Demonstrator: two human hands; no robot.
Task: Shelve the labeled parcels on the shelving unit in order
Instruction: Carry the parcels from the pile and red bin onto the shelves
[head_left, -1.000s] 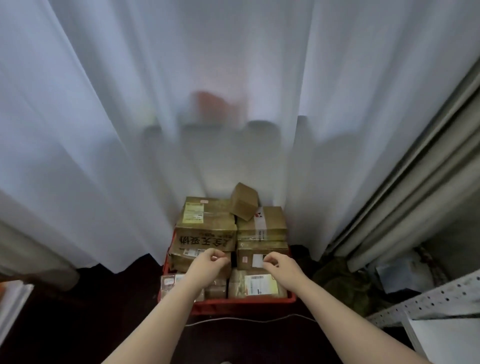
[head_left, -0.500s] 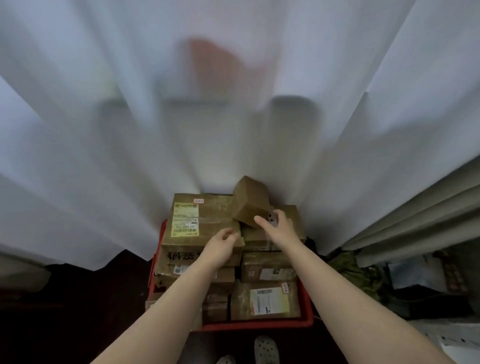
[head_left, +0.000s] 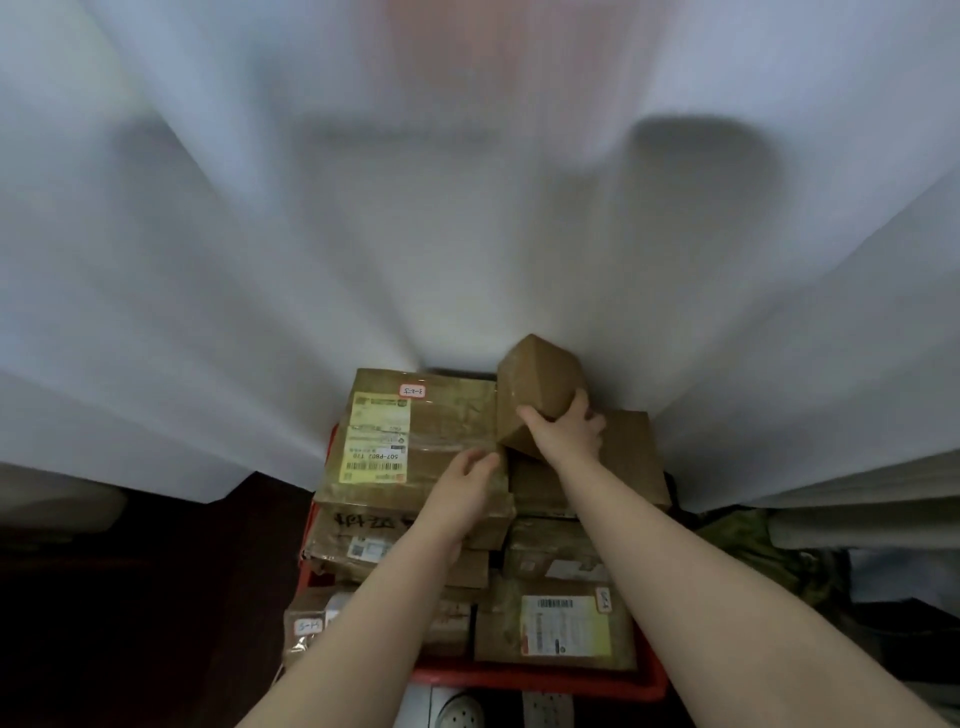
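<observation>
Several brown taped parcels are stacked in a red crate (head_left: 540, 678) on the floor. My right hand (head_left: 563, 431) grips a small brown box (head_left: 537, 389) at the top of the pile, and the box is tilted on one corner. My left hand (head_left: 465, 480) rests with relaxed fingers on the near right corner of a large parcel (head_left: 410, 441) that bears a yellow shipping label and a small pink tag. A front parcel (head_left: 566, 626) carries a yellow label and a white tag. The shelving unit is not in view.
A white curtain (head_left: 467, 208) hangs right behind the crate and fills the upper view. Dark floor (head_left: 130, 597) lies to the left. Folded greenish cloth (head_left: 753, 545) and clutter sit at the right. Light shoes (head_left: 457, 712) show at the bottom edge.
The view has moved closer to the crate. My right hand went from the front parcels to the small top box and now grips it. My left hand moved up onto the large parcel.
</observation>
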